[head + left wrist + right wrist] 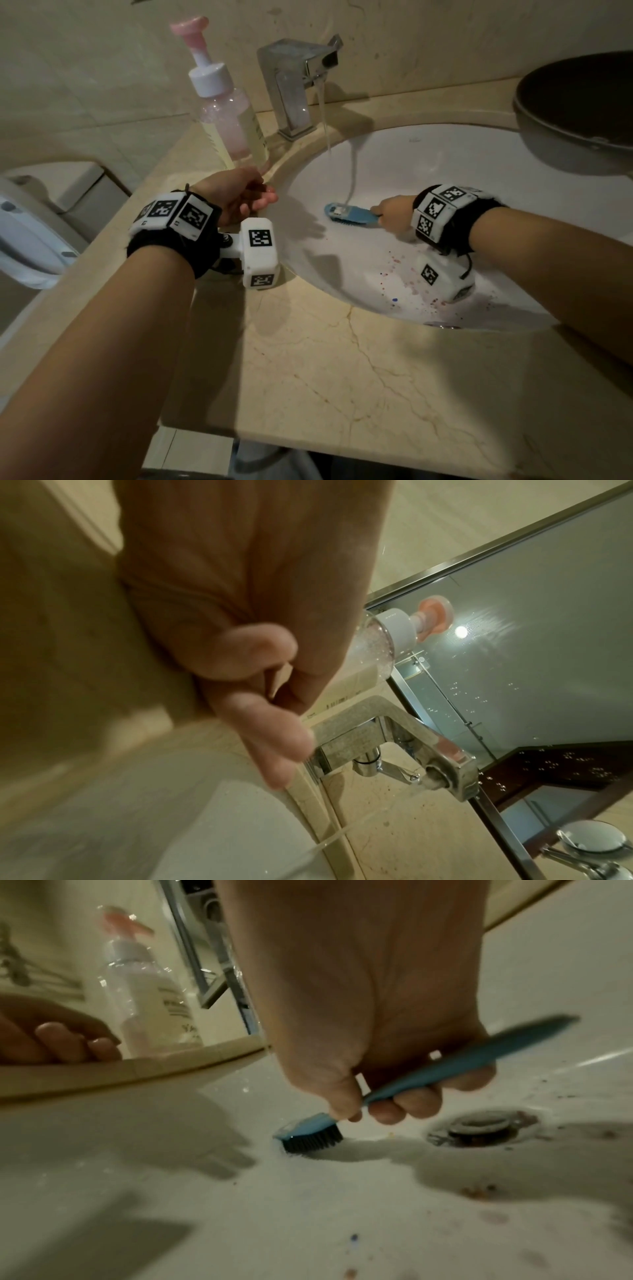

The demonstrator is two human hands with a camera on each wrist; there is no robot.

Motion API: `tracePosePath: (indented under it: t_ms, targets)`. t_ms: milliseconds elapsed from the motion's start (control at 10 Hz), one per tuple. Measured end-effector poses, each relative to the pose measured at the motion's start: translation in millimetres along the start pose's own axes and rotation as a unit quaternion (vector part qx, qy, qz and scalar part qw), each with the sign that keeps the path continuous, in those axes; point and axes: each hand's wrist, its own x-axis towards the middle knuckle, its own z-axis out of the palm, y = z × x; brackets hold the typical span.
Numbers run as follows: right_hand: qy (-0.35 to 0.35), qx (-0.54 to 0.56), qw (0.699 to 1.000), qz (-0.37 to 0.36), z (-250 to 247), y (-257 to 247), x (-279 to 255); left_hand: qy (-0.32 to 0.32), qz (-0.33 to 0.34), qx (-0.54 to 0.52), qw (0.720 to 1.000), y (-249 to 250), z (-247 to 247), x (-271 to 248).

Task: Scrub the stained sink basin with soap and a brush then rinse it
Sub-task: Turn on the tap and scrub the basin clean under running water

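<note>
Water ran from the tap (301,78) into the white basin (445,164), where the right hand (394,214) gripped a blue brush (352,215) near the far wall; stains speckled the near slope. The left hand (239,198) hung loosely curled, holding nothing, at the basin's rim beside the soap bottle (229,116) on the worktop (342,377).

Left wrist view showed relaxed fingers (260,723) just short of the tap.

Right wrist view, blurred, showed bristles seemingly touching the basin, the drain (479,1127) near.
</note>
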Motion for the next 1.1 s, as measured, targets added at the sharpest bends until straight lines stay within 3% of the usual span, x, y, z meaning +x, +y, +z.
tracePosePath:
  t_ms: [100,200,300,400,600,700,800,900,1000,1100]
  targets:
    - [0.022,0.009,1.0,0.007,4.8,34.6,14.7,-0.001,0.001,0.0,1.0,-0.4,0.3,0.7]
    - [0.062,-0.018,0.996,0.062,-12.3,66.9,-16.0,0.0,0.002,0.0,1.0,-0.5,-0.1,1.1]
    - [0.113,-0.02,0.979,0.169,-20.7,97.1,-63.5,-0.001,0.002,0.0,1.0,-0.6,-0.7,2.7]
    - [0.107,-0.018,0.965,0.237,-17.5,104.7,-80.0,-0.005,0.001,-0.001,1.0,-1.2,-1.7,4.8]
    - [0.112,-0.089,0.977,0.155,-31.5,57.5,-37.6,-0.008,0.001,0.0,1.0,-0.4,-2.6,5.0]
    - [0.18,-0.128,0.97,0.104,-27.6,40.8,-22.1,-0.007,-0.007,-0.007,1.0,-1.2,-3.1,5.3]
    - [0.18,-0.116,0.965,0.15,-30.3,51.5,-20.9,-0.004,-0.007,-0.007,1.0,-1.3,-2.7,6.8]
    - [0.12,-0.065,0.966,0.221,-29.5,70.6,-26.3,-0.003,-0.006,-0.011,1.0,-1.7,-3.5,7.5]
    - [0.074,-0.056,0.963,0.252,-25.7,76.2,-31.6,-0.002,-0.006,-0.012,1.0,-2.3,-3.5,8.1]
    - [0.074,-0.049,0.968,0.233,-25.1,73.2,-30.2,-0.007,-0.006,-0.017,1.0,-2.3,-4.7,7.5]
